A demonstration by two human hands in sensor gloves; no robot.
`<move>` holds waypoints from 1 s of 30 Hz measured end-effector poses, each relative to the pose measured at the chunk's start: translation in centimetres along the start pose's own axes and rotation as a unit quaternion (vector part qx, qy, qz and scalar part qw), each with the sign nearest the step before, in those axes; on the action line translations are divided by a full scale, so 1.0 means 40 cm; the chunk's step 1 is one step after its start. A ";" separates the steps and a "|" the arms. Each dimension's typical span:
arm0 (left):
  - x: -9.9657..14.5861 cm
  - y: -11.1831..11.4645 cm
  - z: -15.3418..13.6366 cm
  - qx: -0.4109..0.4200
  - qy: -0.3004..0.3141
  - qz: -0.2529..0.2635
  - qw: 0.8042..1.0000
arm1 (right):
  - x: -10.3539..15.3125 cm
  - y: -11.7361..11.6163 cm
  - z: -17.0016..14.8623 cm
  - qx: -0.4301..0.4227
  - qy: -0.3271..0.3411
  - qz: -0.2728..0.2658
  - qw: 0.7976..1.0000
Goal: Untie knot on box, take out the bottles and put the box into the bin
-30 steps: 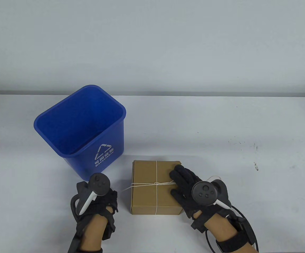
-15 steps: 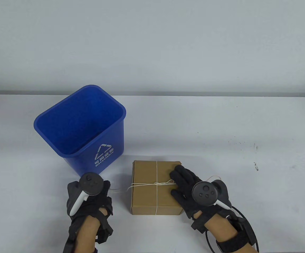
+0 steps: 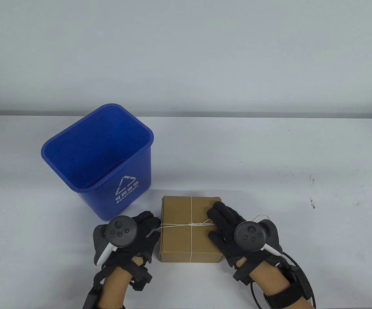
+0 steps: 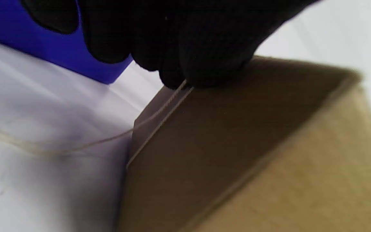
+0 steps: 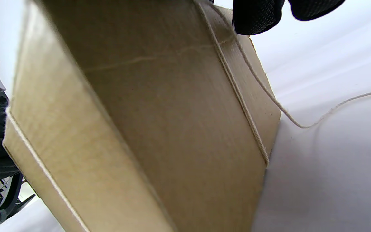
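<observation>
Near the front edge of the table (image 3: pixel 269 154) sat the cardboard box (image 3: pixel 186 238), flaps closed, tied crosswise with thin white string (image 3: pixel 191 206), knot (image 3: pixel 192 224) roughly mid-lid. Blue bin (image 3: pixel 76 151) stood just behind and left of box, upright, close but apart as far as I could tell. Right hand (image 3: pixel 224 225) lay flat on the lid's right side, fingers straight, pressing down, not curled on anything; one loose string tail ran out to the right beside it. Left hand (image 3: pixel 134 235) was at the box's left edge; wrist view showed its fingertips (image 4: pixel 185 71) bunched on the string right at the top-left corner, looked like a pinch on the strand, another tail trailing slack on the table. Bottles not visible, presumably inside. Handling call: box looked like stiff corrugated card, holds shape under a palm, likely some weight with bottles in it, so it should stay put while string is tugged. String looked thin, limp, easy to slip through glove fabric; best taken by a free tail end near the knot, pulled outward while the other hand pins the lid. Empty box would likely be light, graspable by opposite side walls.
</observation>
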State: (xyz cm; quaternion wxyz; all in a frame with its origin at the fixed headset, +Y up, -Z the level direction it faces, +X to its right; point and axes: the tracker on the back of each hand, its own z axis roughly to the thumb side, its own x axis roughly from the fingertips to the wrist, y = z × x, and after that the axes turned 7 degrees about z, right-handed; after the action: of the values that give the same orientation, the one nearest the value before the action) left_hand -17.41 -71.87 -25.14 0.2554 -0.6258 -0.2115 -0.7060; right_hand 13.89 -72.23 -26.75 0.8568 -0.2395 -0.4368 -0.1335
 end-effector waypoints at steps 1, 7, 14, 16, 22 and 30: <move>0.000 0.000 0.000 0.003 -0.001 0.001 1.000 | 0.000 0.000 0.000 0.000 0.000 0.000 1.000; -0.005 0.001 -0.010 0.006 -0.017 -0.010 1.000 | 0.000 -0.001 -0.001 -0.003 0.000 0.001 1.000; -0.018 0.009 -0.043 -0.055 -0.059 -0.039 0.996 | 0.000 -0.001 0.000 -0.003 0.000 0.001 1.000; -0.021 0.012 -0.052 -0.065 -0.072 -0.044 0.994 | 0.000 -0.001 0.000 -0.003 0.000 0.001 1.000; -0.028 0.011 -0.079 -0.101 -0.110 -0.057 0.987 | 0.000 -0.001 0.000 -0.003 0.000 0.001 1.000; -0.019 -0.005 -0.105 -0.165 -0.203 -0.064 0.963 | 0.001 0.000 -0.001 -0.007 0.000 0.001 1.000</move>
State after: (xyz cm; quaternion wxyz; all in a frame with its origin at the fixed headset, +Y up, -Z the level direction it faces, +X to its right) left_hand -20.74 -74.23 -26.41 0.0545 -0.7748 -0.1786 -0.6041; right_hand 13.94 -72.26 -26.73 0.8555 -0.2456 -0.4354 -0.1353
